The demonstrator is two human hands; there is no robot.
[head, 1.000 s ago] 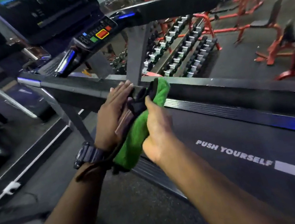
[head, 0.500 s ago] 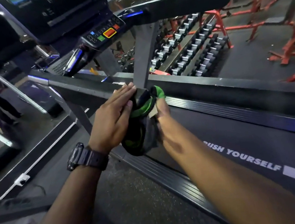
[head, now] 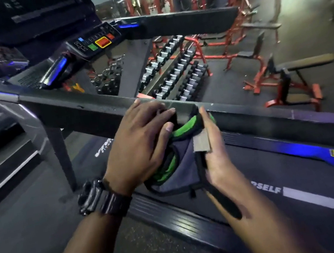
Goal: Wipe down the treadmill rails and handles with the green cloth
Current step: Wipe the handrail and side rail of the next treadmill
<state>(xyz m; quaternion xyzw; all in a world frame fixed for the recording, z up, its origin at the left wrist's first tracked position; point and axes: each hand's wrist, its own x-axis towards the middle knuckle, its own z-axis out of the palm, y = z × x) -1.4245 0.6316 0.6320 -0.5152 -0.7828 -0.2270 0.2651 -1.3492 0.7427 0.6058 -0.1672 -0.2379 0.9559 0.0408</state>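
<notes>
On the far left I see a dim aisle and a neighbouring machine, blurred. My left hand [head: 142,146], a dark chunky watch [head: 98,197] on its wrist, lies flat over the bundle with fingers straight, fingertips reaching the near side rail [head: 73,107], a matte grey, flat-topped bar with small scuffs. This grip is spread wide and presses rather than clasps.

Under that palm sits the green cloth [head: 172,150]: soft, bunched, bright green folds showing between dark grey and black layers, with a pale square tag and a black strap hanging down. It is held against the end of the rail, above the ribbed side strip of the deck.

My right hand [head: 213,151] stands on edge just beside the bundle, fingers straight and together, the palm flat against its right side; it curls round nothing that I can see.

Up behind, the console [head: 97,41] shows green, red and orange buttons. The black belt [head: 308,201] to the right carries white lettering and a white stripe, lit blue along the far edge. Beyond it are a rack of dumbbells [head: 177,75], red-framed benches [head: 282,74] and dark rubber flooring.
</notes>
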